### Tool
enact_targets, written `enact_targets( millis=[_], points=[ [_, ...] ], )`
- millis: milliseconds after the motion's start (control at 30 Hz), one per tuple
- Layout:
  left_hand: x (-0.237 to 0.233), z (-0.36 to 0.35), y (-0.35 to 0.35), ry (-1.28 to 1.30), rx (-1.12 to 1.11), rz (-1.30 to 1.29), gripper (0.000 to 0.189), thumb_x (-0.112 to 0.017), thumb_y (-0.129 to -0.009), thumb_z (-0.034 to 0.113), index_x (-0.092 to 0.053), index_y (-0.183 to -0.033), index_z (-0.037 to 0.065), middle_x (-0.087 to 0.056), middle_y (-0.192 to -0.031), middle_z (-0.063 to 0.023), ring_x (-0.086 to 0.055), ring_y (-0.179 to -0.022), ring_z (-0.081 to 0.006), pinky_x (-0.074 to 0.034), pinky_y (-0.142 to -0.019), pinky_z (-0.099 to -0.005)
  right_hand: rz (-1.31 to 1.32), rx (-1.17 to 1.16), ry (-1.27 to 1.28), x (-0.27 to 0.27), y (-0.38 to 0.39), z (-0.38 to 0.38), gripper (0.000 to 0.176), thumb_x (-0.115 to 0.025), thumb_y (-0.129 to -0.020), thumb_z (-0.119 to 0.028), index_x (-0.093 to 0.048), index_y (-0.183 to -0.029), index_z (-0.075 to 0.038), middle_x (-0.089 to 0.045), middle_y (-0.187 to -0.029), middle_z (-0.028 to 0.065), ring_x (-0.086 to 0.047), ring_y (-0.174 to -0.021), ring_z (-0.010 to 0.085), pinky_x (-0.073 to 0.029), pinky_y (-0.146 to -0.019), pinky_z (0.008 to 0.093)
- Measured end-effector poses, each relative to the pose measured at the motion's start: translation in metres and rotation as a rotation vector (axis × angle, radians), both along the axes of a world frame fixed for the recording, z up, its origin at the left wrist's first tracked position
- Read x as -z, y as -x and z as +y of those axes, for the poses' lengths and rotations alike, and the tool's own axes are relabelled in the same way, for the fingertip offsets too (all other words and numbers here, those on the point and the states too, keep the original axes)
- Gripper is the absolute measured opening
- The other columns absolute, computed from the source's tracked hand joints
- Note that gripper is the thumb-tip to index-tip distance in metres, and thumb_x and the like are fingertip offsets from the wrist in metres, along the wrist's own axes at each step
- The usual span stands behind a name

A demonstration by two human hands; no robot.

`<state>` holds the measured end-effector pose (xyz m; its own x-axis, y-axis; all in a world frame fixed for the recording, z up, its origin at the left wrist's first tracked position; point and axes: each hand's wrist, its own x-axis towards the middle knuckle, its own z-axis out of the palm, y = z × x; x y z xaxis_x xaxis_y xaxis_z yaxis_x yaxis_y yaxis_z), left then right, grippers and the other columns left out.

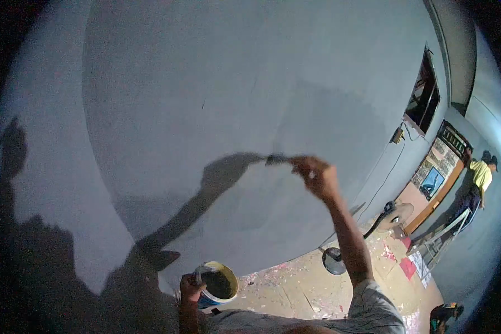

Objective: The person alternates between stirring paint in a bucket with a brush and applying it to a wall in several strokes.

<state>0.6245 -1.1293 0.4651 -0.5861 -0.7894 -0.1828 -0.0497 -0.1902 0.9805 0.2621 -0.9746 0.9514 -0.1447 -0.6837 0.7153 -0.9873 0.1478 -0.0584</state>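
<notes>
My right hand (317, 175) is raised in front of the grey wall (234, 122), its fingers closed round a paintbrush (277, 160). The dark bristles point left and seem to touch the wall. Low in the view, my left hand (191, 289) grips the rim of a paint bucket (232, 276). Dark grey paint lies inside the bucket, and its inner wall looks yellowish. A shadow of my arm and brush falls across the wall and meets the bristles.
On the right stands a pedestal fan (398, 217) with a round base (334, 260). Paint flecks and scraps cover the floor (295, 295). Farther off, a person in a yellow shirt (481, 175) is on a stepladder (445, 236). A cable (387, 178) hangs below a dark wall opening (423, 94).
</notes>
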Motion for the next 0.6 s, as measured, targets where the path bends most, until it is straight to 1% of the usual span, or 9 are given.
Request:
enact_targets(
  millis=[67, 133, 200, 300, 333, 433, 467, 500, 600],
  points=[
    [0.004, -0.007, 0.001, 0.131, -0.053, 0.164, 0.053, -0.080, -0.068, -0.002, -0.049, -0.111, 0.002, -0.061, -0.087, -0.0082, -0.061, -0.070, -0.0197, -0.053, -0.060, -0.0319, 0.125, -0.091, 0.181, -0.061, -0.012, -0.004, 0.027, -0.070, -0.084, 0.006, -0.074, -0.108, -0.007, -0.073, -0.104, 0.0084, -0.073, -0.088, 0.0176, -0.059, -0.068, 0.0270],
    [-0.066, 0.007, -0.008, 0.029, -0.048, -0.102, 0.055, -0.079, -0.068, -0.002, -0.048, -0.113, 0.002, -0.063, -0.086, -0.0091, -0.062, -0.065, -0.0194, -0.052, -0.058, -0.0318, 0.211, -0.090, 0.386, -0.096, -0.017, -0.011, 0.029, -0.065, -0.086, 0.012, -0.072, -0.109, -0.004, -0.072, -0.109, 0.0102, -0.071, -0.094, 0.0180, -0.062, -0.075, 0.0292],
    [-0.030, 0.002, -0.006, 0.195, -0.086, -0.049, 0.055, -0.079, -0.067, -0.002, -0.048, -0.112, 0.003, -0.062, -0.086, -0.0090, -0.062, -0.064, -0.0194, -0.052, -0.058, -0.0342, 0.296, -0.143, 0.676, -0.117, -0.025, -0.025, 0.022, -0.069, -0.084, 0.003, -0.072, -0.103, -0.007, -0.072, -0.107, 0.0080, -0.071, -0.088, 0.0191, -0.058, -0.064, 0.0317],
    [0.007, -0.004, -0.005, 0.142, -0.148, 0.091, 0.052, -0.079, -0.067, -0.002, -0.049, -0.109, 0.003, -0.062, -0.086, -0.0088, -0.063, -0.067, -0.0214, -0.052, -0.059, -0.0358, 0.241, -0.173, 0.615, -0.099, -0.023, -0.037, 0.023, -0.070, -0.082, 0.004, -0.071, -0.103, -0.005, -0.072, -0.109, 0.0077, -0.071, -0.090, 0.0203, -0.059, -0.067, 0.0324],
    [-0.008, -0.002, -0.008, 0.142, -0.143, 0.092, 0.050, -0.079, -0.067, -0.001, -0.049, -0.108, 0.003, -0.061, -0.088, -0.0092, -0.063, -0.073, -0.0220, -0.052, -0.063, -0.0365, 0.426, -0.038, 0.501, -0.082, -0.020, -0.037, 0.024, -0.070, -0.083, 0.006, -0.070, -0.105, -0.003, -0.072, -0.107, 0.0075, -0.071, -0.091, 0.0203, -0.060, -0.070, 0.0324],
    [-0.089, 0.015, -0.020, 0.099, -0.159, 0.097, 0.049, -0.079, -0.067, 0.000, -0.050, -0.106, 0.003, -0.061, -0.092, -0.0098, -0.063, -0.084, -0.0232, -0.051, -0.073, -0.0383, 0.390, -0.038, 0.376, -0.057, -0.040, -0.021, 0.025, -0.069, -0.084, 0.007, -0.070, -0.107, -0.002, -0.072, -0.108, 0.0082, -0.071, -0.092, 0.0184, -0.060, -0.072, 0.0329],
    [-0.106, 0.017, -0.020, 0.078, -0.168, 0.083, 0.048, -0.079, -0.067, 0.002, -0.051, -0.105, 0.003, -0.061, -0.095, -0.0099, -0.062, -0.090, -0.0237, -0.050, -0.078, -0.0394, 0.166, -0.054, 0.327, -0.064, -0.045, -0.009, 0.025, -0.069, -0.084, 0.008, -0.071, -0.107, -0.002, -0.072, -0.109, 0.0084, -0.071, -0.093, 0.0182, -0.060, -0.072, 0.0326],
    [-0.078, 0.011, -0.017, 0.161, -0.192, 0.051, 0.052, -0.082, -0.064, 0.004, -0.050, -0.105, 0.003, -0.059, -0.097, -0.0089, -0.061, -0.093, -0.0233, -0.048, -0.085, -0.0411, -0.067, -0.059, 0.274, -0.068, -0.046, -0.002, 0.025, -0.069, -0.084, 0.008, -0.071, -0.106, -0.002, -0.072, -0.110, 0.0085, -0.071, -0.093, 0.0180, -0.060, -0.072, 0.0324],
    [0.001, -0.010, -0.006, 0.047, -0.191, 0.101, 0.063, -0.088, -0.052, 0.013, -0.053, -0.103, 0.003, -0.061, -0.092, -0.0112, -0.061, -0.087, -0.0276, -0.051, -0.080, -0.0400, 0.113, -0.126, 0.549, -0.094, -0.050, -0.006, 0.026, -0.067, -0.084, 0.010, -0.071, -0.106, -0.003, -0.071, -0.113, 0.0101, -0.071, -0.097, 0.0200, -0.061, -0.076, 0.0319]
  ],
)
